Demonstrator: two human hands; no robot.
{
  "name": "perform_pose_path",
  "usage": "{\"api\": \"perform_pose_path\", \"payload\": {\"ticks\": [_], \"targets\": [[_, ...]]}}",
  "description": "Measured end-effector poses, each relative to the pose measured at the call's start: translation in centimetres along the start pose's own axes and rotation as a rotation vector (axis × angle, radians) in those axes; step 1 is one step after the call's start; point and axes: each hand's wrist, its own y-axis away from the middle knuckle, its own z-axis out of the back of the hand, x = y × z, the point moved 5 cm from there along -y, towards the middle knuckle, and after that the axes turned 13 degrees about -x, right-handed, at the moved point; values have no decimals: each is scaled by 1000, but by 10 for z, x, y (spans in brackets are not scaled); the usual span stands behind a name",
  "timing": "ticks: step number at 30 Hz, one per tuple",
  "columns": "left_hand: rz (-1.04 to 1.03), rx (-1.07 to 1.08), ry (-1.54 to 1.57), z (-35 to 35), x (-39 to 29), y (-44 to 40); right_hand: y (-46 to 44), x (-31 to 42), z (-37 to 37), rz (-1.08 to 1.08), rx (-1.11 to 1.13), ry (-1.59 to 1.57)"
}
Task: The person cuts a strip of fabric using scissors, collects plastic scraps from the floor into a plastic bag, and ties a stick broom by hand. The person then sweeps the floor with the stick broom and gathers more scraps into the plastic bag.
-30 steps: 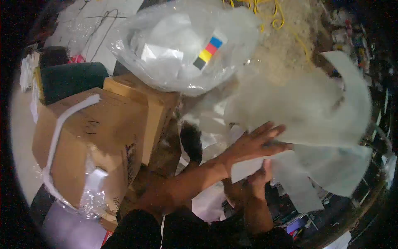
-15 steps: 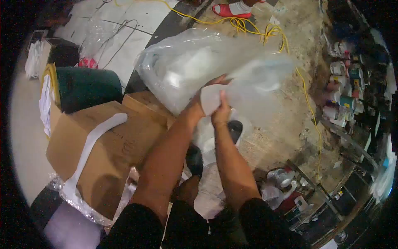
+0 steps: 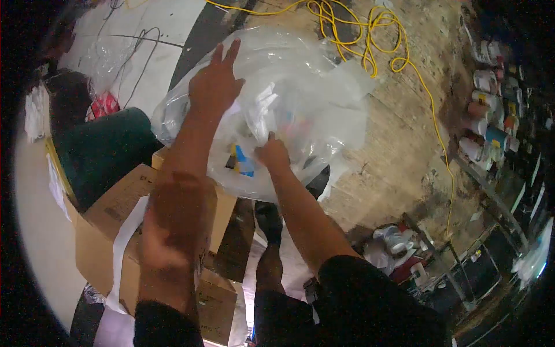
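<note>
A large clear plastic bag (image 3: 312,75) with whitish sheets inside lies on the floor in front of me. My left hand (image 3: 217,84) is over the bag's left part, its fingers spread and nothing held. Lower and to the right, my right hand (image 3: 273,153) is closed on the bag's plastic, which rises in a bright fold above the fingers. A blue and yellow patch (image 3: 243,163) shows through the bag just left of my right hand.
Open cardboard boxes (image 3: 107,243) stand at the left with a white strip (image 3: 122,243) across them, beside a dark green roll (image 3: 107,153). A yellow cord (image 3: 430,92) loops over the floor. Jars and cans (image 3: 488,115) line the right side.
My hands have come apart and no longer hold the pale sheet between them. My left hand has moved up and left and opened; my right hand has moved left onto the bag.
</note>
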Motion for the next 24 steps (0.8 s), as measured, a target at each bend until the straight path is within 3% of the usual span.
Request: {"api": "perform_pose_path", "payload": {"ticks": [1, 3, 4, 6, 8, 9, 11, 12, 14, 16, 18, 19, 20, 21, 24], "targets": [[-35, 40, -38, -16, 4, -9, 2, 1, 1, -5, 3, -1], [-148, 380, -205, -67, 37, -4, 1, 1, 19, -116, -66, -109], [-124, 265, -128, -42, 37, -7, 7, -5, 31, -125, -69, -111], [-61, 9, 44, 7, 60, -4, 31, -11, 82, 153, -433, -122], [105, -13, 149, 69, 76, -12, 66, -26, 156, -25, -179, -449], [7, -77, 156, 94, 84, -14, 73, -51, 171, -122, -230, -866], [-39, -101, 91, 120, 99, -13, 78, -111, 188, -22, -611, -868], [-70, -122, 35, 129, 105, -15, 77, -117, 191, -21, -620, -880], [-83, -112, -12, 120, 126, -12, 81, -125, 209, -59, -954, -462], [-88, -104, -59, 112, 123, -1, 68, -119, 195, 63, -946, -589], [310, -117, 11, 111, 115, 18, 56, -92, 166, -32, -357, -1458], [469, -222, -22, 100, 126, 42, 52, -88, 160, -9, -370, -1454], [631, -324, -51, 84, 136, 75, 47, -84, 154, 70, -441, -1103], [719, -369, 395, 66, 134, 111, 46, -78, 155, 138, -510, -745], [1339, -276, 1163, 4, 92, 214, 77, -45, 191, -57, -419, -352]]}}
